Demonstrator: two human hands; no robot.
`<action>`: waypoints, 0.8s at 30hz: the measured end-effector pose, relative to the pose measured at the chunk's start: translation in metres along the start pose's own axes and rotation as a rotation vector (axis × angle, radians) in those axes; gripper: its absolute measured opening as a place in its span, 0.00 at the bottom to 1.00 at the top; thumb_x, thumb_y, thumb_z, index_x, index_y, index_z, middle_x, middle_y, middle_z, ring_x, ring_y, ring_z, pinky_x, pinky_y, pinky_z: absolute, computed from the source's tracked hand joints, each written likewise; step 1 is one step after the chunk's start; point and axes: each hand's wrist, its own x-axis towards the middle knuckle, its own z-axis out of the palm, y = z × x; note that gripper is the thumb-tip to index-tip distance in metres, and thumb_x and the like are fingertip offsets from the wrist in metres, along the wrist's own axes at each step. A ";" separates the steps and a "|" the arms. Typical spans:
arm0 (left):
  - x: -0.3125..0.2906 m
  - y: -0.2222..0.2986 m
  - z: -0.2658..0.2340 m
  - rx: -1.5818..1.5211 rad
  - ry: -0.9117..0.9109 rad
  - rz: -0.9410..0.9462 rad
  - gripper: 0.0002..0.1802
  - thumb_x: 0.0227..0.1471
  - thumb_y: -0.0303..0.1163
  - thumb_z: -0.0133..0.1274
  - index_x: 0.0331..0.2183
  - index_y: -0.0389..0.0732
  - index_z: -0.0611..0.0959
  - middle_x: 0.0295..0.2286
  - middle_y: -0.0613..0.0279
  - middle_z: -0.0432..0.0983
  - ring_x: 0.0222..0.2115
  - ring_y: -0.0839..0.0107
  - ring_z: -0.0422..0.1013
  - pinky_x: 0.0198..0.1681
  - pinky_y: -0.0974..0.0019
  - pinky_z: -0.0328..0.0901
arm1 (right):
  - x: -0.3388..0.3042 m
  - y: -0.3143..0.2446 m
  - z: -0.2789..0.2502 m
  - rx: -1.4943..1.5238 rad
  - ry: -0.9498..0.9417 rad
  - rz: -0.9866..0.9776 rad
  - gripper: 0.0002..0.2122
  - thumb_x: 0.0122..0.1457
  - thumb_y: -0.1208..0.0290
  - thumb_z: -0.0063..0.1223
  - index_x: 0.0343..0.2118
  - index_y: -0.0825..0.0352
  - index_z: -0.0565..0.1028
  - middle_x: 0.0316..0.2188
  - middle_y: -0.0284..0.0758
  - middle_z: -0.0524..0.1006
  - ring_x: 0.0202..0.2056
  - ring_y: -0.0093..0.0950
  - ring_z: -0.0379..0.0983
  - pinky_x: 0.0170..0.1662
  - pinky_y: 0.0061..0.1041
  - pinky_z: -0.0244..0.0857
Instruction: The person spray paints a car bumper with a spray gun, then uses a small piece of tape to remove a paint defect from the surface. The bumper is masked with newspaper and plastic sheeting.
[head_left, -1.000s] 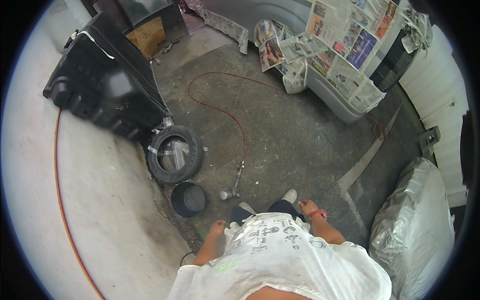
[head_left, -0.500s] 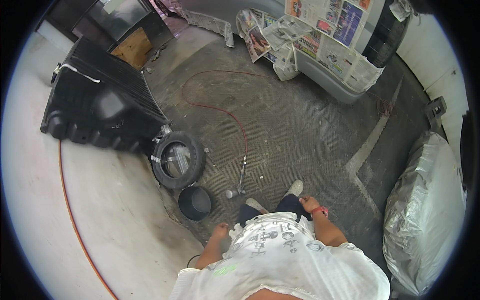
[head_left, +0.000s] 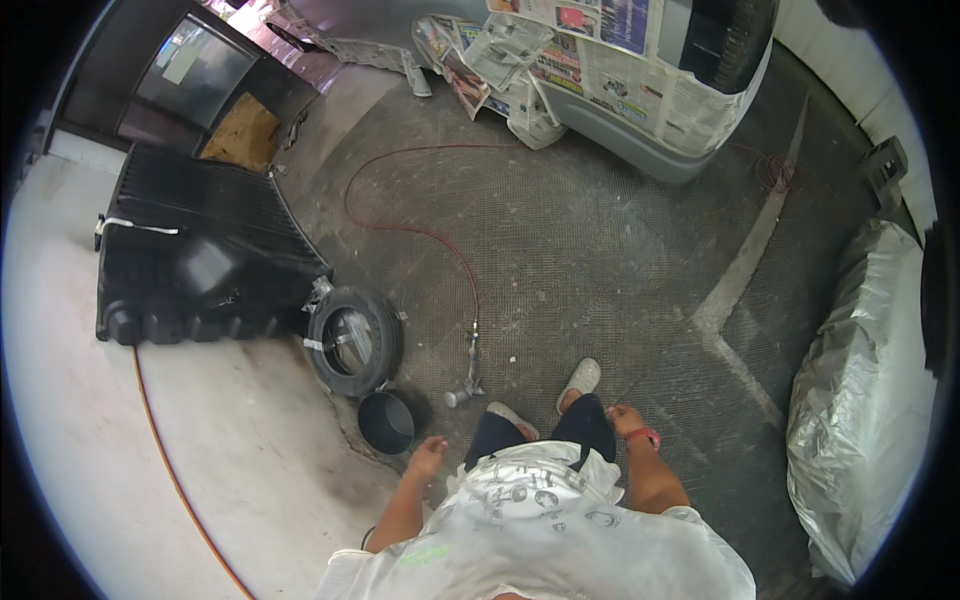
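My left hand [head_left: 428, 457] hangs low beside my body, its fingers loosely curled in with nothing visible in them. It is nearest to a black bucket [head_left: 386, 423] standing by the wall. On the other side, my right hand [head_left: 625, 419] hangs near my thigh, fingers also curled and seemingly empty, with a red band on the wrist. On the floor ahead of my feet lies a metal spray gun [head_left: 464, 392] with a round cup, joined to a thin red hose [head_left: 443, 238]. Neither hand touches it.
A tyre [head_left: 393, 345] leans by the bucket, beside a big black ribbed plastic liner [head_left: 205, 255]. Ahead stands a grey vehicle [head_left: 625, 142] partly masked with newspaper [head_left: 600, 82]. At right is a large object under silvery plastic sheeting [head_left: 850, 420]. An orange hose [head_left: 165, 450] hangs along the left wall.
The view has shifted and turned slightly, so the vehicle sits higher and further left. My feet have shifted slightly. My left hand has swung forward a little; the spray gun lies where it was.
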 end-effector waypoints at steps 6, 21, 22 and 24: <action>-0.028 0.053 0.015 0.133 -0.061 0.064 0.28 0.67 0.51 0.49 0.61 0.46 0.78 0.55 0.48 0.78 0.58 0.52 0.73 0.62 0.55 0.65 | 0.035 0.018 -0.016 -0.043 0.012 0.017 0.26 0.69 0.51 0.51 0.59 0.68 0.77 0.58 0.50 0.77 0.61 0.48 0.71 0.65 0.41 0.62; -0.051 0.147 0.047 0.317 -0.164 0.001 0.26 0.66 0.45 0.51 0.59 0.43 0.78 0.51 0.47 0.81 0.54 0.54 0.77 0.59 0.55 0.68 | 0.048 0.049 0.003 -0.026 -0.210 0.104 0.23 0.70 0.53 0.49 0.57 0.66 0.78 0.56 0.50 0.78 0.59 0.49 0.73 0.62 0.44 0.65; -0.048 0.154 0.045 0.299 -0.160 0.008 0.26 0.66 0.45 0.52 0.59 0.43 0.78 0.51 0.48 0.81 0.54 0.55 0.77 0.59 0.56 0.68 | 0.049 0.044 -0.001 0.002 -0.197 0.139 0.24 0.70 0.51 0.48 0.58 0.66 0.77 0.57 0.50 0.77 0.60 0.49 0.72 0.63 0.44 0.64; -0.051 0.167 0.042 0.263 -0.157 0.015 0.26 0.66 0.46 0.52 0.60 0.43 0.78 0.53 0.49 0.80 0.53 0.55 0.77 0.59 0.57 0.69 | 0.047 0.038 -0.010 0.055 -0.179 0.216 0.27 0.70 0.49 0.47 0.60 0.67 0.75 0.60 0.51 0.75 0.62 0.48 0.70 0.65 0.43 0.62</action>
